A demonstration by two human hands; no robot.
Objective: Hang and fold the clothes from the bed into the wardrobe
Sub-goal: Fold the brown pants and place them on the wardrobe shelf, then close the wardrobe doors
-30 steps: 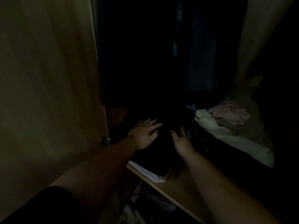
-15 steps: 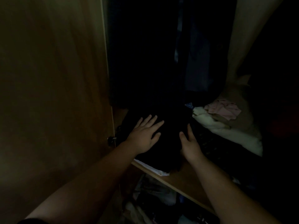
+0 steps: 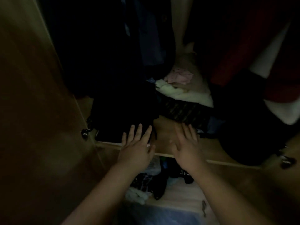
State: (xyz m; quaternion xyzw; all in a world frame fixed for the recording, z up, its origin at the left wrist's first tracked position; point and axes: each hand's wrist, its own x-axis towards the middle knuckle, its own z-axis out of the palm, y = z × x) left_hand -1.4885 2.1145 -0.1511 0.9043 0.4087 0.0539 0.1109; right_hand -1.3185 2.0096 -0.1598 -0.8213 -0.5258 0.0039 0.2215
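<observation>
Drawing back from a dim wardrobe shelf, both hands have left the dark folded garment they were pressing half a second ago. The left hand hangs released, fingers spread; only its fingertips overlap the garment's near edge, and contact is unclear. The right hand, also empty and loose, hovers over bare wood at three o'clock from the garment. The garment lies on the shelf at the left, at ten o'clock from the hands, under hanging clothes. This piece looks stowed; the next likely waits on the bed, out of view.
</observation>
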